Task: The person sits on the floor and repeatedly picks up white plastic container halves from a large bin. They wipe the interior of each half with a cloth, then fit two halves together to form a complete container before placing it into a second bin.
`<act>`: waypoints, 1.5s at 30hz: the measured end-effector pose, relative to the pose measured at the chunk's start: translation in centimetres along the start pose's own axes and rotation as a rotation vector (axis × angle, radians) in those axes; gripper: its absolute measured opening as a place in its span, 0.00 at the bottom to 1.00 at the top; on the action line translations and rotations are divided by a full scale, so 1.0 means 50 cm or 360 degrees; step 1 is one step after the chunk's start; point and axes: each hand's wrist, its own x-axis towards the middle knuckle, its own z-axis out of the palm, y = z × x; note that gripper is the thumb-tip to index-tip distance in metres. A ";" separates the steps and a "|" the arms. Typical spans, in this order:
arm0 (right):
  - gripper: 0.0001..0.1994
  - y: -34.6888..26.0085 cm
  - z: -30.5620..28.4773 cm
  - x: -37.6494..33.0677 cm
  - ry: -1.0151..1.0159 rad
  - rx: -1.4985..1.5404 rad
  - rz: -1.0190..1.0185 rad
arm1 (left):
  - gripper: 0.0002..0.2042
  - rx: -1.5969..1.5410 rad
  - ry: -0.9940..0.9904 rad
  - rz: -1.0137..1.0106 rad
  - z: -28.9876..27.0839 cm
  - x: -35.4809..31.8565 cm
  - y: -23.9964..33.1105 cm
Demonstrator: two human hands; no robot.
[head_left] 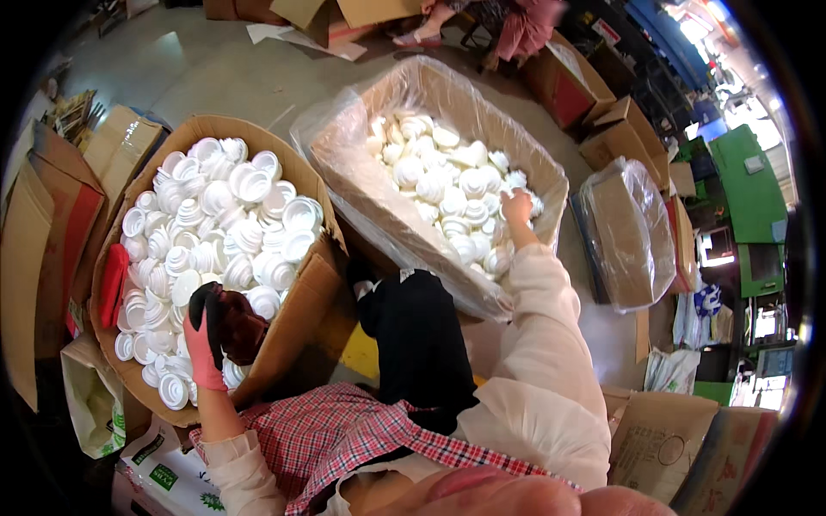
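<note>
My left hand (205, 340), in a pink and black glove, is closed around a dark reddish-brown glossy object (241, 328) whose kind I cannot make out. It is over the near side of a cardboard box (297, 301) heaped with white round ribbed plastic pieces (219, 198). My bare right hand (516, 209) reaches into the right side of a plastic-lined carton (344, 146). Its fingers are curled at a white ribbed plastic piece (516, 179) among many similar white pieces (469, 185), and the fingertips are partly hidden.
A red object (113, 284) is tucked at the left box's edge. Flattened cardboard (60, 215) and a white sack (155, 469) lie at left. A plastic-wrapped carton (632, 232) stands at right, with green machinery (748, 185) beyond. Another person (525, 30) sits at the far side.
</note>
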 end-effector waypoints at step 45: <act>0.26 -0.778 -0.151 -0.376 -0.1387 0.1560 -0.1058 | 0.12 0.0228 -0.0155 0.0113 0.020 -0.049 0.028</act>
